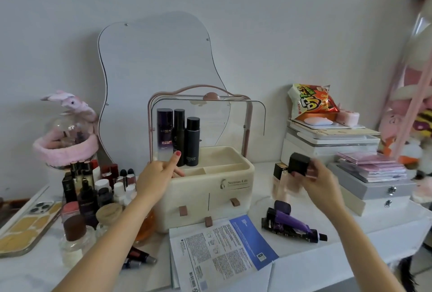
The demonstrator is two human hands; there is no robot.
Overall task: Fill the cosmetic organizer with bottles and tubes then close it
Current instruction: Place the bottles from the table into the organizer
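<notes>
A person stocked an open organizer (pixel 210 188) on a white bench (pixel 304 266), three dark bottles (pixel 178 136) already standing inside.

The left hand (pixel 155 174), grip apart, index finger raised, rested at the tray's 9 o'clock edge just beside the bottles. At 3 o'clock of the organizer, the right hand (pixel 320 180) had its grip clamped on a blurred, black-capped pale bottle (pixel 293 174). Dark tubes (pixel 292 225) lay on the bench at 5 o'clock, near a leaflet (pixel 222 252). The clear lid (pixel 210 114) stood raised.

Left grip (pixel 159 174) pointing, right grip (pixel 313 174) clasped.
</notes>
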